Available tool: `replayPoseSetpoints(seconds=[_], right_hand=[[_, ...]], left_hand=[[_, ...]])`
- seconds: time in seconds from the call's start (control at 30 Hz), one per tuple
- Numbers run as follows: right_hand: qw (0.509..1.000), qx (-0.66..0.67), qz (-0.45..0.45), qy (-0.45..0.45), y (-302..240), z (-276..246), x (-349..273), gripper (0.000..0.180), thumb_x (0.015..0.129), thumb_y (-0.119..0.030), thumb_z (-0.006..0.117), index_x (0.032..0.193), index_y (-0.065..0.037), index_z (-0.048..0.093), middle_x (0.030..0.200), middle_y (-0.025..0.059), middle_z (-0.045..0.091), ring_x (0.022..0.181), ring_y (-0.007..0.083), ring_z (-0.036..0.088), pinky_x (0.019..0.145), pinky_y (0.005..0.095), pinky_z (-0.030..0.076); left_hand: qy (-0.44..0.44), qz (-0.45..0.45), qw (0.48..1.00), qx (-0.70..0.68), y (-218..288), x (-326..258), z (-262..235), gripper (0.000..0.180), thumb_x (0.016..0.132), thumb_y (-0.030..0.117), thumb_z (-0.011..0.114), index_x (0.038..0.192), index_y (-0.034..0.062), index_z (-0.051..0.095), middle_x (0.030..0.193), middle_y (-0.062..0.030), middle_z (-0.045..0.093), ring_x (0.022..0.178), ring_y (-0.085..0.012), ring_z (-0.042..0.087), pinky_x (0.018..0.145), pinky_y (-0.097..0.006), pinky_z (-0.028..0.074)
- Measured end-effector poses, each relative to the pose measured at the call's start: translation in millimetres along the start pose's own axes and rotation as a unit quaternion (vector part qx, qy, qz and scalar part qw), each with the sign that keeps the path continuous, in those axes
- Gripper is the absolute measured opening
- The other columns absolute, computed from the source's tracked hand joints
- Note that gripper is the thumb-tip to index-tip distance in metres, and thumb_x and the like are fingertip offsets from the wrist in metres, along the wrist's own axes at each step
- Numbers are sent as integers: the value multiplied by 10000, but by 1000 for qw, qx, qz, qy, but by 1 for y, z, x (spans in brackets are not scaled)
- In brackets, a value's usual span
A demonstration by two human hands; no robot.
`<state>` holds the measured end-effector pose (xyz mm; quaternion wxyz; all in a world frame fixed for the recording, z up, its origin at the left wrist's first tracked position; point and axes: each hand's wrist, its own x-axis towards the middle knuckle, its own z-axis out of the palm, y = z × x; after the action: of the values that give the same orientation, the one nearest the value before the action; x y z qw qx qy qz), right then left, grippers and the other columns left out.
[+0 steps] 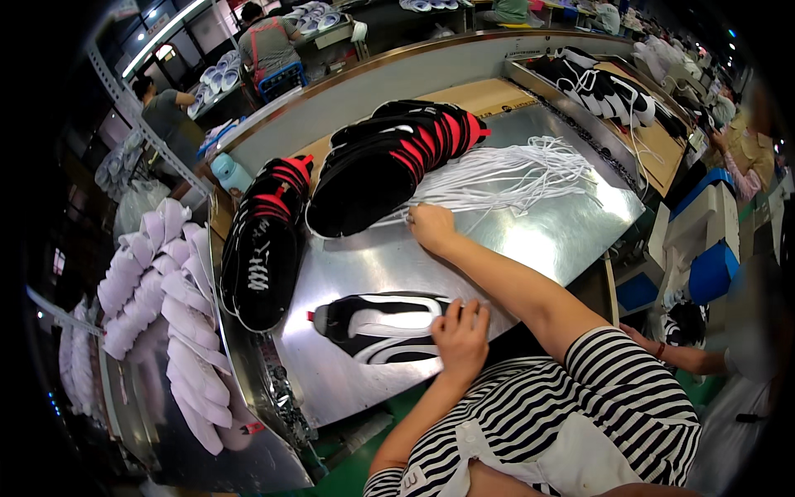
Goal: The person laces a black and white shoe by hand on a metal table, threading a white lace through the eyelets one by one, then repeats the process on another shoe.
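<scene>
A black, white and grey shoe upper [389,327] lies on its side on the metal table [364,265], its red heel tab to the left. My left hand [462,335] grips its right end with bent fingers. Farther off, my right hand [431,228] is closed on a white shoelace at the near edge of a loose bundle of white shoelaces [513,178]. Beyond that hand, black-and-red shoe uppers [364,186] are nested in a long row. More black uppers, with red tabs, form a second stack [265,248] at the left; its front piece has white lacing.
White shoe parts [195,331] are piled on a lower surface to the left. A light-blue bottle [230,174] stands behind the left stack. At the back right, a tray [638,141] holds more laced uppers. Other people [269,45] work beyond the metal barrier [397,79].
</scene>
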<state>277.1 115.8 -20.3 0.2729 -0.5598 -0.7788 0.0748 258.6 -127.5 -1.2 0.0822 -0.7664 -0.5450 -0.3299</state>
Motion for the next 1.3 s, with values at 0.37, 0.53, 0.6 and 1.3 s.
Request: replayPoseSetpoints(seconds=[0.37, 0.53, 0.6, 1.3], right_hand=[[815, 561, -126, -77, -22, -273, -26, 122, 913, -115, 645, 970, -17, 602, 797, 17, 636, 778, 78, 590, 700, 225, 462], [643, 694, -310, 90, 31, -372, -65, 128, 959, -172, 606, 1011, -68, 553, 797, 42, 562, 494, 52, 458, 409, 187, 350], [531, 759, -374, 39, 46, -404, -81, 138, 1002, -209, 541, 974, -81, 499, 779, 34, 528, 432, 23, 366, 344, 167, 316], [806, 569, 124, -100, 58, -133, -129, 159, 935, -160, 619, 991, -14, 648, 782, 11, 647, 714, 60, 582, 648, 230, 482]], left_hand=[[9, -42, 994, -99, -36, 43, -80, 317, 748, 69, 718, 1053, 38, 638, 1095, -136, 595, 1058, -341, 542, 916, -445, 409], [-25, -97, 993, 65, -73, 48, -107, 228, 766, 125, 731, 951, 32, 635, 1026, -127, 618, 972, -332, 560, 862, -451, 419], [-59, -85, 993, 54, -81, 46, -101, 227, 781, 169, 726, 936, 27, 639, 997, -125, 620, 948, -329, 564, 844, -441, 425], [-431, -432, 513, -603, -45, 98, -19, 856, 950, 659, 354, 1469, -21, 310, 1471, -166, 411, 1407, -251, 337, 1156, -355, 283]])
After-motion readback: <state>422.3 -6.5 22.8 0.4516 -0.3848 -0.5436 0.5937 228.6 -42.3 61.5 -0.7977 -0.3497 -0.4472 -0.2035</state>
